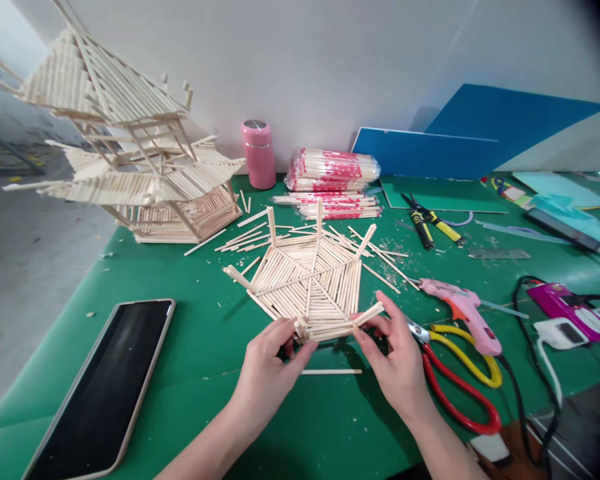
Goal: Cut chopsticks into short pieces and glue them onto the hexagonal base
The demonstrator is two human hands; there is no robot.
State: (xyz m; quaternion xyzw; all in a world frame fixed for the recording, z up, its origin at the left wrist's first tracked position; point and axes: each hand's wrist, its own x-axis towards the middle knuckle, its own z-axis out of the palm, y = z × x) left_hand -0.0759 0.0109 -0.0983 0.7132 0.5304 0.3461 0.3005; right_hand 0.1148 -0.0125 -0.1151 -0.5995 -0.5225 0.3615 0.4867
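A hexagonal frame of wooden sticks (313,280), with short posts standing at its corners, rests on the green table in front of me. My left hand (275,360) pinches the near left corner, around the foot of a post whose end points toward me. At the near right corner my right hand (393,347) has thumb and fingers closed around the base of another post (370,314), which leans outward. A single loose stick (333,371) lies on the table just below the frame, between the two hands.
A large stick-built pavilion (180,210) stands at the back left. A phone (105,387) lies at left. On the right are red-and-yellow scissors (433,380), a pink glue gun (465,310), pliers (425,227) and a purple power strip (560,307). Packed sticks (333,170) and a pink flask (259,157) stand behind.
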